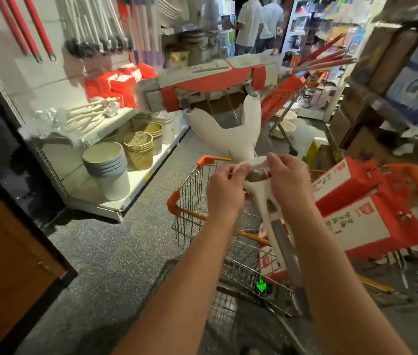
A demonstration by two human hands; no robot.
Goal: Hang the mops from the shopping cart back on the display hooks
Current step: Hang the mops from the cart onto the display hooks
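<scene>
grips: left grip (224, 189), right grip (288, 180) both grasping mop (241, 134) neck
labels: Chinese print, red-white sleeves (351, 224), 3 o'clock
floor (115, 252): speckled grey

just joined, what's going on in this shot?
A person in a store aisle holds one mop above a shopping cart, its red-sleeved head pointing up and away. The left hand and right hand both grip the white fitting on its handle. More packaged mops lie in the cart on the right. The hanging handles on the display wall are up to the left. This mop is not hung yet.
</scene>
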